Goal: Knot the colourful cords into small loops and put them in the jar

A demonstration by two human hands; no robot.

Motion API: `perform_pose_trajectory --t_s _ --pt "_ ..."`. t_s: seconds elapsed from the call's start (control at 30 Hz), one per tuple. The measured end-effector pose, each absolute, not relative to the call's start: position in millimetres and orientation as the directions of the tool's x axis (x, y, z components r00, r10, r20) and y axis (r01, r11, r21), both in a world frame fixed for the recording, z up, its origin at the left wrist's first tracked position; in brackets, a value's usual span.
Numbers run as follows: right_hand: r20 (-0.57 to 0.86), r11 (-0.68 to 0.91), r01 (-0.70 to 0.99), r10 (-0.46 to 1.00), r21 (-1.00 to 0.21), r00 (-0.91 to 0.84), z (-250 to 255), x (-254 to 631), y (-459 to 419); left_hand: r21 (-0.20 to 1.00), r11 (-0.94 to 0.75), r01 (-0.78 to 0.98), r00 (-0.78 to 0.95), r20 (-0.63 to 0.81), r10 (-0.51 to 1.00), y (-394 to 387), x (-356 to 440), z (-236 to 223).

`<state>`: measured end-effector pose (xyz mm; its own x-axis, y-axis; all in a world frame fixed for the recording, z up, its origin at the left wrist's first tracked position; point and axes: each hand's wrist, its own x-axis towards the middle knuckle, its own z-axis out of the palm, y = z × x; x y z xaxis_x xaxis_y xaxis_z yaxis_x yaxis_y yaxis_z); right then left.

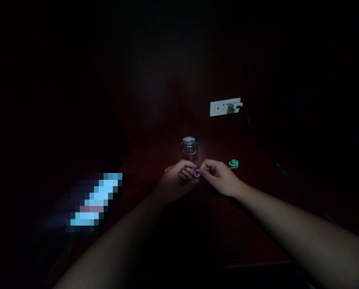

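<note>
In the dim head view my left hand (179, 176) is closed, its fingers and thumb around a small pale ring-shaped thing (196, 173). Its exact kind is too small and dark to make out. My right hand (217, 174) meets it from the other side, thumb and forefinger pinched at the ring's right edge. Just beyond both hands a small clear jar (189, 147) stands upright with its lid on. To the right of my right hand lies a coiled green cord (233, 163). Something light shows behind my left knuckles, mostly hidden.
The dark red table (251, 224) carries a lit, blurred-out screen (98, 204) at the left. A white wall socket (224, 107) with a plug (235, 105) sits at the back right. A dark cable (283, 170) runs down the right side.
</note>
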<state>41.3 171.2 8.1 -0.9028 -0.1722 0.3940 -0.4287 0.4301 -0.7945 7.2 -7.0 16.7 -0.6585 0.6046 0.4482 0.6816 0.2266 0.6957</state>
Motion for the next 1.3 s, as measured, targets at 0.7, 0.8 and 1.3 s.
perform_pose_trajectory --t_s 0.7,0.8,1.3 --pt "0.43 0.392 -0.483 -0.22 -0.783 -0.876 13.0 44.6 169.0 0.675 0.294 0.677 -0.702 0.471 0.535 -5.2 3.8 17.6" --pt "0.43 0.395 -0.481 -0.214 -0.783 -0.877 12.1 44.0 169.4 0.68 0.29 0.674 -0.702 0.467 0.537 -5.3 3.8 17.9" --pt "0.41 0.436 -0.458 -0.206 -0.775 -0.889 11.5 44.0 170.2 0.674 0.306 0.673 -0.698 0.439 0.566 -6.2 3.2 16.9"
